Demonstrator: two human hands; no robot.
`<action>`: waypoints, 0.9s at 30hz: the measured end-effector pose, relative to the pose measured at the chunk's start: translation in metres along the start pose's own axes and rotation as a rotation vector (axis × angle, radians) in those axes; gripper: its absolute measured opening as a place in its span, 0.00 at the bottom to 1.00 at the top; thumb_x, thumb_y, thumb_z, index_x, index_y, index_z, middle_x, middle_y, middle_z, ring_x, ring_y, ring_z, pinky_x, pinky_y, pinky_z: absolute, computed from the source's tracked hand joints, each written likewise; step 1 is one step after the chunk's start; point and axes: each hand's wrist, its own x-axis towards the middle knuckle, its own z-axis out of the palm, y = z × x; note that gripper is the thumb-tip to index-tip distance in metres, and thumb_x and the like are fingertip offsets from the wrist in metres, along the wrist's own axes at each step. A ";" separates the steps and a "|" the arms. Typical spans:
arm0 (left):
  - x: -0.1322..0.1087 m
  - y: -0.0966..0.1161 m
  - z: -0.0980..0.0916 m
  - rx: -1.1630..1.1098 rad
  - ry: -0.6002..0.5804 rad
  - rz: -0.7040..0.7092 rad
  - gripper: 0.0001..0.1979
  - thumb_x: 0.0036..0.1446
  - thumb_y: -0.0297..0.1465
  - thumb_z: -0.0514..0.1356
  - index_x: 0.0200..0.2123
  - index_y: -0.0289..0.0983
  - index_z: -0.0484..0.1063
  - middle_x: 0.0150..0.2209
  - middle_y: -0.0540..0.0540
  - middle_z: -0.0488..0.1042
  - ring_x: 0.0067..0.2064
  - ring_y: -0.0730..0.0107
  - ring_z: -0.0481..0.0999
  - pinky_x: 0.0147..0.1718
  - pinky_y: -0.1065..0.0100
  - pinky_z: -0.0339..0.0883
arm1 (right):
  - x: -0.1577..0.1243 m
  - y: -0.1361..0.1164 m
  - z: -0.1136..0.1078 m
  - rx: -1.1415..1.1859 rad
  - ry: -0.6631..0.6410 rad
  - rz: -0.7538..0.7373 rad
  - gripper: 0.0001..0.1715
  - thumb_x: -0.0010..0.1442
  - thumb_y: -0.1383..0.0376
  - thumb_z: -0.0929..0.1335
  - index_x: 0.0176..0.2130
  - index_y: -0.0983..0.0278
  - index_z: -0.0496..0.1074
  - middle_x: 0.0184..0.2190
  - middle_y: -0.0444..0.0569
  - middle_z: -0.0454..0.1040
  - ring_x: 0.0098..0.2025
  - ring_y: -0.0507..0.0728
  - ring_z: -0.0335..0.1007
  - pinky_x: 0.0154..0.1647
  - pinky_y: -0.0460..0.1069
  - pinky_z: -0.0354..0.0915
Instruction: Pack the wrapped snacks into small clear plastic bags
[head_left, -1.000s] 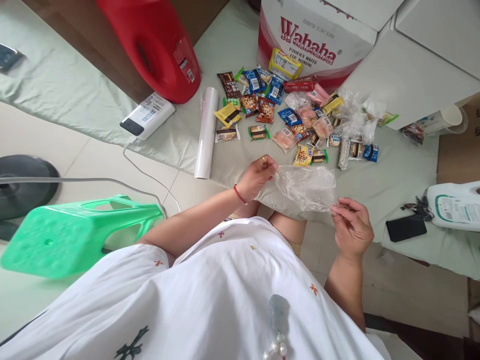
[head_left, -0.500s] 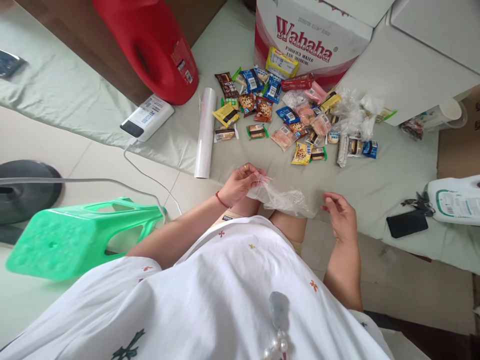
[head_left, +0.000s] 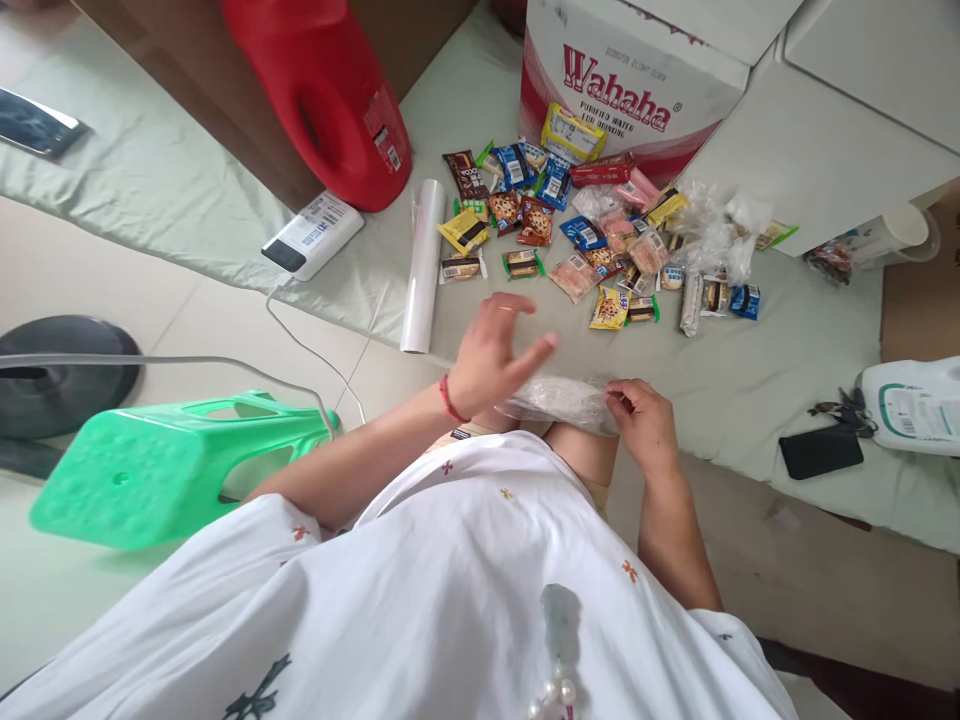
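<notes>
A crumpled clear plastic bag point(head_left: 559, 398) lies at the near edge of the pale green cloth point(head_left: 750, 370), just above my knees. My right hand point(head_left: 645, 425) pinches the bag's right end with closed fingers. My left hand point(head_left: 491, 352) hovers over the bag's left end, fingers spread and stretched out, holding nothing. Beyond the hands lies a scatter of several small wrapped snacks point(head_left: 581, 235), and a roll of clear plastic bags point(head_left: 421, 265) rests to their left.
A Wahaha carton point(head_left: 622, 75) and white boxes point(head_left: 825, 130) stand behind the snacks. A red jug point(head_left: 330, 95) and a white power bank point(head_left: 313, 235) with its cable sit at left. A green plastic stool point(head_left: 165, 465) lies tipped at left. A black phone point(head_left: 820, 452) and a white bottle point(head_left: 911, 405) are right.
The bag, held stretched between both hands a second ago, has been bunched together. My left hand let go and opened; my right hand moved left and took the bag's end.
</notes>
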 end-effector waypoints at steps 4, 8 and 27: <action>-0.002 0.022 0.031 0.156 -0.288 0.164 0.30 0.39 0.41 0.80 0.44 0.39 0.75 0.54 0.37 0.73 0.63 0.38 0.64 0.62 0.53 0.55 | 0.008 -0.017 -0.013 -0.078 0.033 -0.075 0.12 0.65 0.62 0.66 0.41 0.60 0.80 0.37 0.50 0.79 0.35 0.57 0.74 0.40 0.52 0.67; 0.000 -0.006 0.043 0.285 -0.409 -0.002 0.13 0.51 0.32 0.72 0.25 0.39 0.69 0.27 0.46 0.69 0.38 0.56 0.73 0.45 0.61 0.59 | 0.009 -0.014 -0.020 -0.117 0.077 -0.046 0.13 0.64 0.60 0.67 0.41 0.60 0.80 0.36 0.50 0.79 0.33 0.57 0.72 0.40 0.52 0.66; 0.011 -0.024 0.022 0.272 -0.505 0.030 0.23 0.67 0.43 0.52 0.22 0.38 0.60 0.19 0.55 0.56 0.24 0.76 0.52 0.27 0.68 0.47 | 0.017 0.017 -0.007 0.706 0.115 0.327 0.37 0.46 0.55 0.81 0.55 0.57 0.75 0.46 0.48 0.78 0.26 0.47 0.59 0.21 0.44 0.55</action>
